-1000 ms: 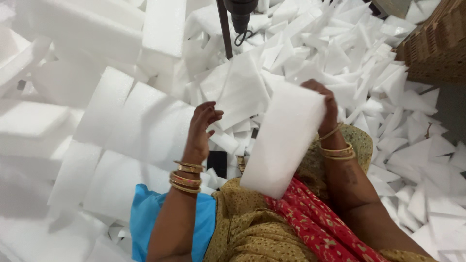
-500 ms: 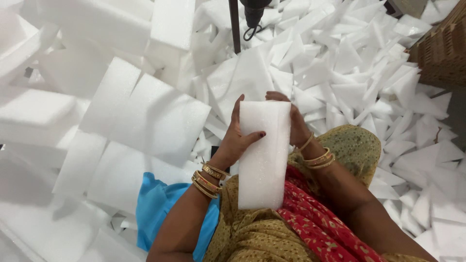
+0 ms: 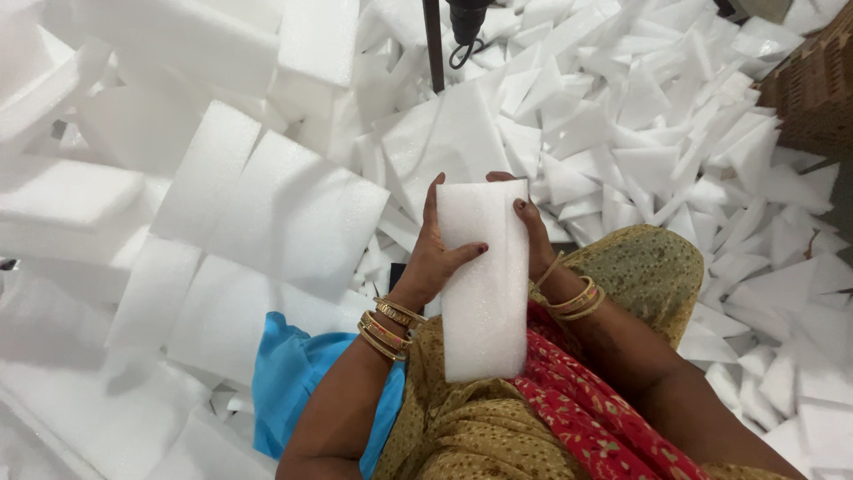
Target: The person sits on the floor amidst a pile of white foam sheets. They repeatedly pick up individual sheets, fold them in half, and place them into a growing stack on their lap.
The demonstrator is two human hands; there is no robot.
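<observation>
A white rectangular foam sheet point(image 3: 484, 280) stands upright over my lap, its long side running towards me. My left hand point(image 3: 435, 258) grips its left edge, thumb laid across the front face. My right hand point(image 3: 531, 233) holds the right edge from behind, with fingertips curling over the top corner. Both wrists carry gold bangles. The sheet's lower end rests near the red and olive cloth on my lap.
Large white foam slabs point(image 3: 267, 213) are stacked to the left. A heap of small triangular foam offcuts point(image 3: 657, 116) spreads ahead and right. A dark metal stand with a tool head point(image 3: 449, 31) rises at the top. A blue cloth point(image 3: 293, 382) lies at my lower left.
The sheet went from tilted in my right hand alone to upright and centred; my left hand came in and took its left edge. Over the last half second it barely moved.
</observation>
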